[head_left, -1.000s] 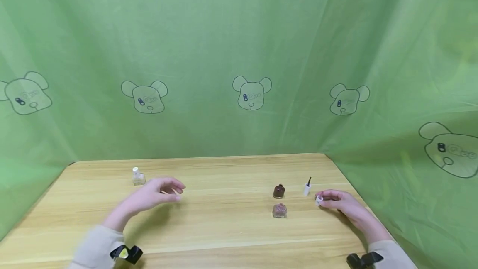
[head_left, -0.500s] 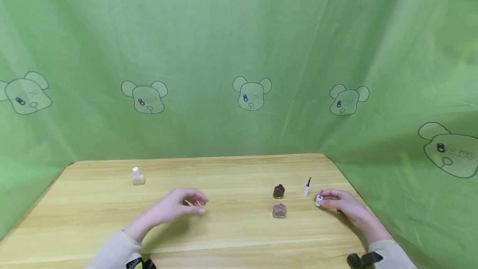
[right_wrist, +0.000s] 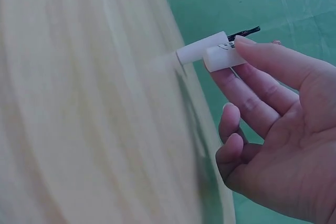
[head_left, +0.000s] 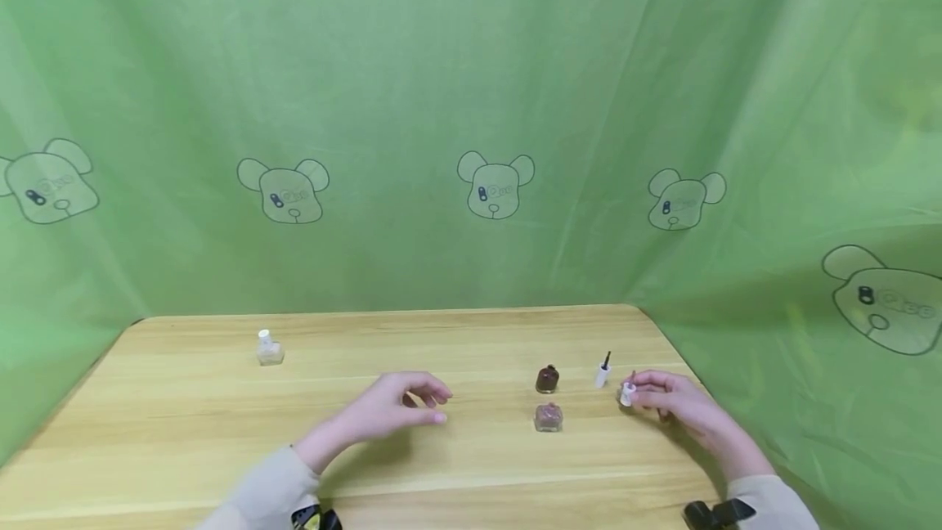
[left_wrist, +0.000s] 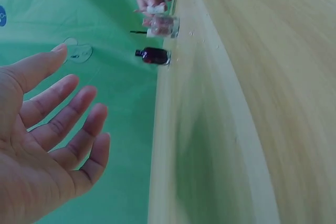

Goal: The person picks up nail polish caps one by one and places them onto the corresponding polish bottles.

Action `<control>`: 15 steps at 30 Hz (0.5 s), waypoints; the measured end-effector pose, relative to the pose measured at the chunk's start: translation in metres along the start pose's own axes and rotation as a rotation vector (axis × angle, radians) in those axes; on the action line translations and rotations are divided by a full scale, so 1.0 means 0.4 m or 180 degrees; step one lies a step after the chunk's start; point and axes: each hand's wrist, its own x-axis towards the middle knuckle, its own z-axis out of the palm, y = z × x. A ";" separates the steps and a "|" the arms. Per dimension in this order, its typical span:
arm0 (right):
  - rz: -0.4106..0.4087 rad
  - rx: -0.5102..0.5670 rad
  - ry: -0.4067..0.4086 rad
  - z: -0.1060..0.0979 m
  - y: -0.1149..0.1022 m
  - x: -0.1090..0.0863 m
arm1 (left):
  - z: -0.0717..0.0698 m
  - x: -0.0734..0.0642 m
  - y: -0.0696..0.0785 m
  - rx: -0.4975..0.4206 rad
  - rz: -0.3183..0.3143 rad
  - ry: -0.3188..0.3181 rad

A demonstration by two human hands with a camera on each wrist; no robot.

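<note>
Head view, right hand: The right hand (head_left: 677, 403) reaches in from the lower right and pinches a held cap (head_left: 627, 396), white, its thin brush pointing upward.
Head view, near the right hand: A standing cap (head_left: 602, 376), also white, is just beside, its dark brush upright. Further left are an uncapped dark bottle (head_left: 547, 380) and, nearer the person, an uncapped pink bottle (head_left: 548, 419).
Head view, far left: A capped bottle (head_left: 270, 352) stands on the wooden table (head_left: 478, 473), shown by this view alone.
Head view, left hand: The left hand (head_left: 393, 409) is over the middle of the table, fingers pointing right, forearm slanting in from the lower left.
Left wrist view, fingers: The palm shows here; the fingers are spread and gently bent, the thumb apart.
Left wrist view, bottles: The pink bottle partly covers the standing cap.
Right wrist view, grip: Thumb and fingertips pinch the held cap; the other two fingers curl toward the palm.
Right wrist view, held cap: Its brush is mostly hidden behind the thumb; contact with the table cannot be told.
</note>
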 end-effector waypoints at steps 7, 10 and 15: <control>0.0006 -0.0038 0.0026 0.001 -0.025 -0.004 | 0.047 0.049 0.006 -0.0070 0.0004 0.0024; 0.0037 -0.0081 0.0044 0.005 -0.032 -0.003 | 0.065 0.069 0.008 -0.0122 -0.0016 0.0090; -0.0001 -0.0145 0.0045 0.010 -0.049 -0.002 | 0.093 0.106 0.006 -0.0232 -0.0046 0.0164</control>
